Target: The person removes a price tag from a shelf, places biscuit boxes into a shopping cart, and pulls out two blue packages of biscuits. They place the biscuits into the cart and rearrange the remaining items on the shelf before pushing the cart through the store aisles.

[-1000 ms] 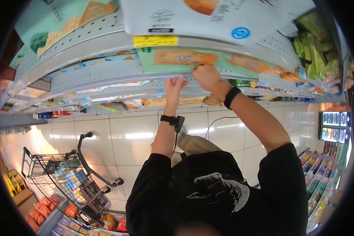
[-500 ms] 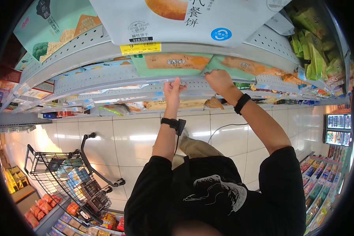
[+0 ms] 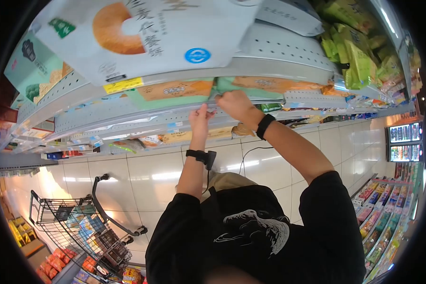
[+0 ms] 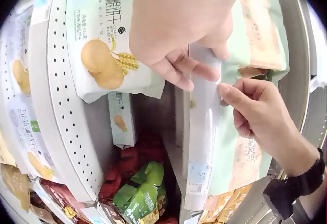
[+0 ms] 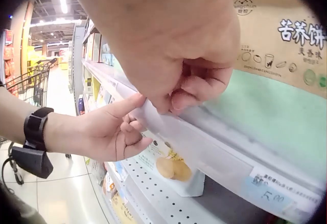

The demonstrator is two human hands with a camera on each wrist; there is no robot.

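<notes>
My left hand (image 3: 199, 122) is at the front edge of a shelf, its thumb touching the clear price-label strip (image 4: 203, 127) and the other fingers loosely bent in front of it. Close beside it, my right hand (image 3: 237, 105) has curled fingers and pinches the strip's upper edge, as the right wrist view shows. Right behind the strip lie green biscuit bags (image 5: 276, 101) with brown panels; the right hand is by the gap between two of them. A price label (image 5: 268, 193) sits further along the strip.
Above hangs a large white biscuit bag (image 3: 142, 42) on the upper shelf, with green packets (image 3: 359, 57) to the right. Another white biscuit bag (image 4: 102, 45) stands on a lower shelf. A wire shopping cart (image 3: 75, 217) holding boxes stands behind on the tiled floor (image 3: 151, 180).
My right hand moved right along the shelf edge, away from the left hand, then came back beside it. The left hand stayed at the strip. The head view has shifted.
</notes>
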